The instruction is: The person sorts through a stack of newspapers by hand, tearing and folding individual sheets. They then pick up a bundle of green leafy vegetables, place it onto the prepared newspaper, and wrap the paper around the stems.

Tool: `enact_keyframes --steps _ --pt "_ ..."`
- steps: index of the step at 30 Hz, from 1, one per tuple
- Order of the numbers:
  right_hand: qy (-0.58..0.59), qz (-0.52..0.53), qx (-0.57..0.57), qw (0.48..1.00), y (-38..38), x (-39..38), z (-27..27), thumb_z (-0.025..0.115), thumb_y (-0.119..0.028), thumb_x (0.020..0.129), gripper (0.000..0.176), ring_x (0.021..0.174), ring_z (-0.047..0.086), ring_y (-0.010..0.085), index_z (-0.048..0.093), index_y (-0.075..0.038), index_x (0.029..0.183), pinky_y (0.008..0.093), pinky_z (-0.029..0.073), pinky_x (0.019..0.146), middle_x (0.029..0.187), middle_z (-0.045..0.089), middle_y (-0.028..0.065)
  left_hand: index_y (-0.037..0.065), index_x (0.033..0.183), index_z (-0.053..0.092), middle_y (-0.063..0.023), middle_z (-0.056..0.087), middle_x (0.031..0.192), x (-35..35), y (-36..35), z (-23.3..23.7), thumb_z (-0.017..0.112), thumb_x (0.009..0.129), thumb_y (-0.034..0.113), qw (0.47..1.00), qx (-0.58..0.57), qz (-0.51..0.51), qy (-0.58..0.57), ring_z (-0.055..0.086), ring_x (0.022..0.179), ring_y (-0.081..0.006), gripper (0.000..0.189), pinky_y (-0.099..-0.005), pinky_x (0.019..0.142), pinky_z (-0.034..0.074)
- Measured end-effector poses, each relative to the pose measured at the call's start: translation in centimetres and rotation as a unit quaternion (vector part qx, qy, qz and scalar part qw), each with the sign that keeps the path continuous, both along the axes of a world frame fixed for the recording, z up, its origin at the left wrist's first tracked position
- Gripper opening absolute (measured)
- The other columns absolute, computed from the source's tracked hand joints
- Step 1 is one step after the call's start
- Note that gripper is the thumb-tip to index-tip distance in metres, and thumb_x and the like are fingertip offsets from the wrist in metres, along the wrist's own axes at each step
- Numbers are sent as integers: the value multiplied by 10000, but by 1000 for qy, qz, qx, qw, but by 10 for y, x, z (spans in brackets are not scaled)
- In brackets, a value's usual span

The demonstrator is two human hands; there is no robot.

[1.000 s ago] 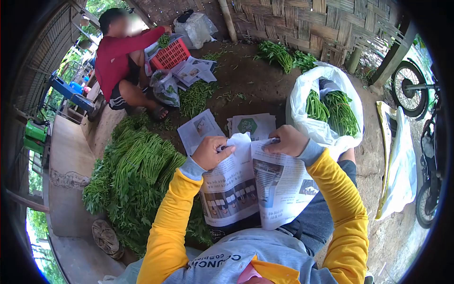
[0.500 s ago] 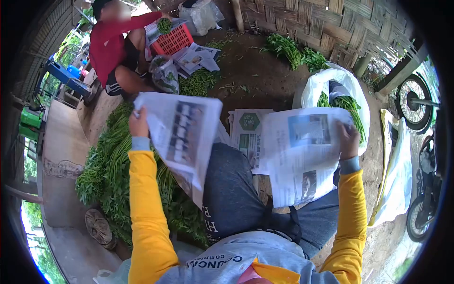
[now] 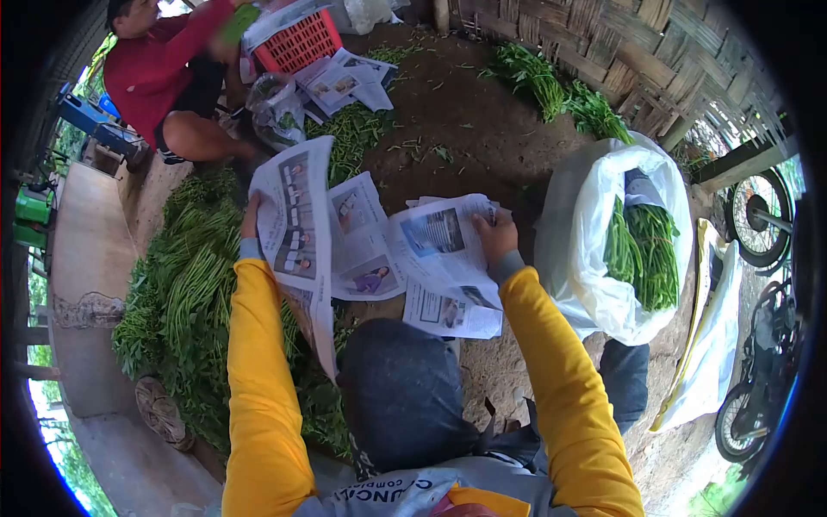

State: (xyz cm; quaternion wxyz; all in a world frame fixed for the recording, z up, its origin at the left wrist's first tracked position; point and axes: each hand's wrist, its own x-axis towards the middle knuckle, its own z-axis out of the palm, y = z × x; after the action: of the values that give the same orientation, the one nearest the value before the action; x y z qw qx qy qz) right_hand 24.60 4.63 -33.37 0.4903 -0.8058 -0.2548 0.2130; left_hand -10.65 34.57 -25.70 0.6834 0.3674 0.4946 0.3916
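Note:
On the left, my left hand (image 3: 251, 217) is closed on the outer edge of a newspaper sheet (image 3: 295, 202), which stands up and hangs beside my knee. My right hand (image 3: 497, 236) grips the upper right corner of another newspaper sheet (image 3: 428, 233), thumb on top, in front of my knees. Between them shows a printed page (image 3: 366, 228) with photos, partly covered by both sheets. Beneath the right-hand sheet lie more newspapers (image 3: 461, 317) on the ground. A large heap of leafy green stems (image 3: 185, 284) lies beside my left arm.
A white plastic sack (image 3: 573, 233) holding bundled green stems (image 3: 650, 250) stands at right. Ahead left, a person in a red top (image 3: 142, 77) crouches by a red crate (image 3: 301, 41), holding greens. Loose greens (image 3: 525, 77) lie near the woven wall (image 3: 586, 43). Motorbike wheels (image 3: 758, 211) are far right.
My right hand has moved left and inward with its sheet, now over the ground newspapers. The left sheet has turned more upright. The view has shifted, and the other person's arms have moved.

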Motion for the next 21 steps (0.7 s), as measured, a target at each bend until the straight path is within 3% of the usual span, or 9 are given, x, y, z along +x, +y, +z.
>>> enact_keyframes --steps 2,5,8,11,14,15,16,18,21 --pt "135 -15 16 991 26 21 -90 668 -339 781 382 838 648 309 658 -17 987 375 480 744 874 669 188 -38 1103 599 -180 589 1164 -6 8 -27 556 842 472 1000 -11 7 17 576 1027 -294 574 -348 880 450" --pt "104 -32 -125 986 43 42 -114 643 -356 789 415 914 625 338 644 -10 1019 390 472 818 946 659 196 -39 1099 600 -195 583 1167 -3 23 -79 552 838 464 995 2 39 92 568 1041 -312 569 -365 885 447" --pt "-33 -89 -215 972 48 60 -148 645 -365 786 482 1012 577 350 606 3 1096 403 433 912 1053 625 202 -40 1094 601 -210 576 1171 21 33 -130 549 834 457 970 26 77 228 560 1055 -331 564 -382 891 444" --pt "-213 -136 -173 952 42 55 -120 632 -398 794 616 1149 479 371 499 1 1244 422 364 1002 1240 520 212 -41 1090 602 -225 570 1174 57 35 -173 545 829 450 908 35 111 402 552 1069 -350 559 -399 896 441" --pt "-223 -34 -27 974 38 40 -121 640 -394 804 696 1221 418 344 401 0 1326 399 330 1025 1345 434 190 -42 1086 603 -240 564 1178 97 33 -195 542 825 443 838 11 124 532 544 1082 -369 554 -416 901 437" --pt "89 8 31 996 33 28 -110 658 -365 803 704 1208 431 309 382 8 1332 379 335 1013 1339 440 175 -43 1085 603 -244 562 1179 108 33 -202 541 823 441 822 1 123 556 541 1087 -375 553 -421 903 436" --pt "391 48 83 915 26 13 -91 676 -336 801 715 1195 443 273 362 16 1338 359 340 1001 1333 445 160 -43 1083 603 -249 560 1180 116 36 -209 540 822 438 827 1 125 548 539 1091 -381 551 -427 904 435" --pt "609 67 72 787 10 -21 -49 690 -310 798 635 1111 477 218 432 22 1275 335 358 961 1213 524 117 -42 1081 605 -253 563 1175 124 39 -223 545 815 457 872 10 115 476 541 1091 -384 568 -430 896 440" --pt "403 190 74 892 6 -45 -76 696 -303 780 575 1041 523 216 489 7 1218 333 403 905 1120 571 120 -53 1075 605 -257 581 1144 135 42 -254 576 798 502 933 4 77 352 563 1065 -370 620 -418 866 457"
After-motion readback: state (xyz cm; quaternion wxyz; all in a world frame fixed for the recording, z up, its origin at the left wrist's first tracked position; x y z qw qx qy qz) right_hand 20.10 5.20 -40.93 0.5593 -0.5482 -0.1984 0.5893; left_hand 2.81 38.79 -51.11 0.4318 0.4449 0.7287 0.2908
